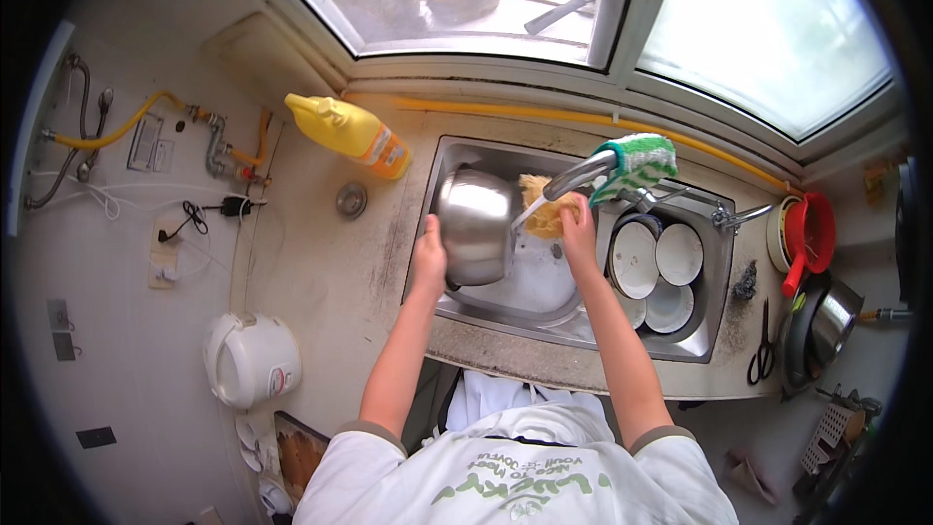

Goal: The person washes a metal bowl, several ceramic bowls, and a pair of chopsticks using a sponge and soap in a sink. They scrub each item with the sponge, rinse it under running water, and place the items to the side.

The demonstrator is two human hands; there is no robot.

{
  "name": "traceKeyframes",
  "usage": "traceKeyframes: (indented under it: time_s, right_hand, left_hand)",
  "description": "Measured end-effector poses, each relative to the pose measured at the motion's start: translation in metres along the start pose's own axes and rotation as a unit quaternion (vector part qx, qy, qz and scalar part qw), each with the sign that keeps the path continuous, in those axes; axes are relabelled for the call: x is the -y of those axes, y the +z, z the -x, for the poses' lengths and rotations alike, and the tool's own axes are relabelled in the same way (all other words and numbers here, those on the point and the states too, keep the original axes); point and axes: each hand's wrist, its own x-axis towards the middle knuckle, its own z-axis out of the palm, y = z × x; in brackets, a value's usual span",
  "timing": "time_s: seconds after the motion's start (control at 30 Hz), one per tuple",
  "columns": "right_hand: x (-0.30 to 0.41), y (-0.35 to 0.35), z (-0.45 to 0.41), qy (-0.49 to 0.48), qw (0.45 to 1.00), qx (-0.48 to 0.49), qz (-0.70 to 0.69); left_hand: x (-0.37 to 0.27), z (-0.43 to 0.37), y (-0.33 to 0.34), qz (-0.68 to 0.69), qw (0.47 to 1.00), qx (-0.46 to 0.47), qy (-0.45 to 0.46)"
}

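My left hand (430,259) grips the near left side of a stainless steel pot (477,226), tilted on its side over the left sink basin (536,292). In my right hand (577,226) is a yellowish scrubbing cloth (543,208), just right of the pot's rim. Water runs from the chrome faucet (583,173) between the pot and the cloth. A green and white striped cloth (645,160) hangs over the faucet. Several white bowls and plates (634,259) lie in the right basin. The pot's inside is hidden from view.
A yellow detergent bottle (353,135) and a sink strainer (351,200) stand left of the sink. On the right are a red plastic strainer (816,233), black scissors (763,357) and a metal pot (836,313). A white rice cooker (251,361) sits at the left.
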Motion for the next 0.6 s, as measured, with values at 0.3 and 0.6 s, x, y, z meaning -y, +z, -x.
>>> traceKeyframes:
  time_s: [0.3,0.6]
  right_hand:
    - [0.076,0.047,0.026,-0.195,0.942,0.142,0.232]
    - [0.067,0.033,0.02,-0.198,0.956,0.034,0.216]
  left_hand:
    - [0.003,0.0,0.068,-0.005,0.999,0.036,0.024]
    - [0.003,0.017,0.066,-0.196,0.955,0.052,0.218]
